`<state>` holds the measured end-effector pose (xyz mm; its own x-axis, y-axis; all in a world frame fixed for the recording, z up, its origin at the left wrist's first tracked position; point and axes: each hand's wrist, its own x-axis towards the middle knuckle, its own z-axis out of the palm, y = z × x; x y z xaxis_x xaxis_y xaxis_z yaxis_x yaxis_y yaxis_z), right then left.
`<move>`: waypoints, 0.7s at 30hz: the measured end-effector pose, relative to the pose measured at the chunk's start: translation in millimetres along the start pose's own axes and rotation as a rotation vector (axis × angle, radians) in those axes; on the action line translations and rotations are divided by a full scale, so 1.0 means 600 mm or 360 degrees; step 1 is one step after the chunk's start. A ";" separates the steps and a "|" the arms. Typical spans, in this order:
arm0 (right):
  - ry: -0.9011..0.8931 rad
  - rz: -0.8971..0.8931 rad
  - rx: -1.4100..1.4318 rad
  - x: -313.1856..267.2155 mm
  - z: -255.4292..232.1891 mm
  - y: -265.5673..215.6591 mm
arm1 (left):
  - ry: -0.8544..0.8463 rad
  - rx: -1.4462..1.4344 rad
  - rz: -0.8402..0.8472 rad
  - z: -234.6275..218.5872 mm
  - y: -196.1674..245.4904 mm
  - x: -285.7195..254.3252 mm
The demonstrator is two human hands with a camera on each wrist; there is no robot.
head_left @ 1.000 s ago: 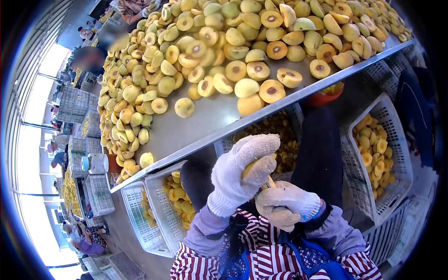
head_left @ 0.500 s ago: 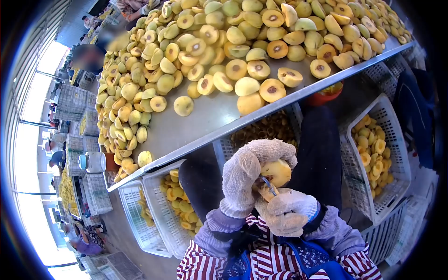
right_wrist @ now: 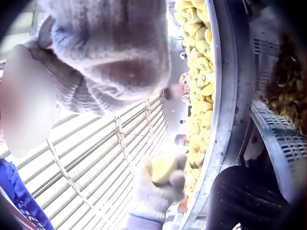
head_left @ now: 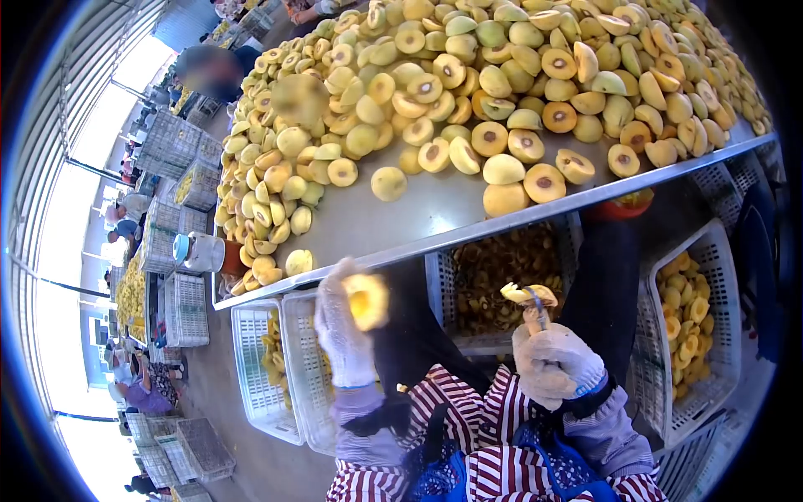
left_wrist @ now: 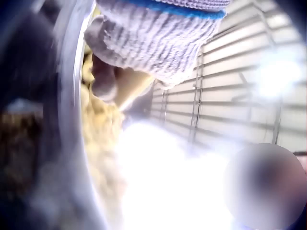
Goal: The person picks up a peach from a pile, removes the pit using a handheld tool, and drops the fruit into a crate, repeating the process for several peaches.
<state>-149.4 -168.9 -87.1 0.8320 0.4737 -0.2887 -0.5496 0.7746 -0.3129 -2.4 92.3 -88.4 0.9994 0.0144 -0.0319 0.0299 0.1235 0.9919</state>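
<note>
In the head view the gloved left hand holds a yellow fruit half, its hollow side facing up, above the white crates left of the lap. The left wrist view shows that fruit between the thumb and fingers. My gloved right hand grips a small tool with a metal loop; a brownish-yellow cut piece sits on its end. In the right wrist view the right hand is large and close, and the tool is hidden.
A metal-edged table bears a heap of halved fruit. Below it stand a crate of dark scraps, a right crate of fruit halves and white crates at left. Other people work in the far left background.
The hands have moved apart: the left hand went left with the fruit half, the right stayed near the lap with the tool and cut piece. The view has shifted.
</note>
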 end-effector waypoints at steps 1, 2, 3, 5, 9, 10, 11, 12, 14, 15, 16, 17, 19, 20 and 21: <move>0.0127 0.0035 -0.0143 0.001 0.005 -0.003 | 0.0167 0.1069 0.0386 -0.018 0.014 0.007; 0.0264 0.0105 -0.0255 0.005 0.012 -0.006 | 0.0078 0.1856 0.0458 -0.070 0.002 0.031; 0.0345 0.0130 -0.0377 0.012 0.018 -0.005 | 0.0079 0.2194 0.0706 -0.066 0.008 0.025; 0.0473 0.0150 -0.0577 0.028 0.020 -0.001 | -0.0014 0.2256 0.0868 -0.047 0.020 0.032; 0.0499 0.0156 -0.0652 0.040 0.012 -0.009 | -0.0453 0.1790 0.1008 0.073 0.047 0.088; 0.0518 0.0143 -0.0607 0.041 0.002 -0.010 | -0.0581 0.1821 0.1184 0.104 0.047 0.111; 0.0534 0.0131 -0.0560 0.042 -0.009 -0.010 | -0.0702 0.1813 0.1229 0.139 0.047 0.132; 0.0546 0.0122 -0.0513 0.044 -0.020 -0.009 | -0.0820 0.1808 0.1272 0.176 0.046 0.153; 0.0591 0.0089 -0.0504 0.048 -0.037 -0.011 | -0.1105 0.1838 0.1189 0.250 0.039 0.197; 0.0604 0.0099 -0.0498 0.049 -0.042 -0.014 | -0.1136 0.1945 0.1201 0.286 0.018 0.224; 0.0613 0.0111 -0.0497 0.050 -0.044 -0.017 | -0.1158 0.2056 0.1212 0.318 -0.007 0.251; 0.0609 0.0126 -0.0465 0.051 -0.045 -0.021 | -0.1181 0.2138 0.1105 0.351 -0.017 0.272; 0.0728 0.0130 -0.0520 0.055 -0.055 -0.018 | -0.1109 0.2226 0.1071 0.389 -0.066 0.309; 0.0797 0.0109 -0.0565 0.058 -0.063 -0.013 | -0.1013 0.2236 0.1142 0.392 -0.096 0.325; 0.0787 0.0142 -0.0543 0.058 -0.068 -0.015 | -0.1034 0.2245 0.1043 0.401 -0.087 0.324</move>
<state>-118.5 -176.5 -131.4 0.6930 0.2162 -0.6878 -0.6767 0.5242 -0.5171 194.8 -150.2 -117.0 0.6798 -0.7270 0.0971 -0.7318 -0.6634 0.1560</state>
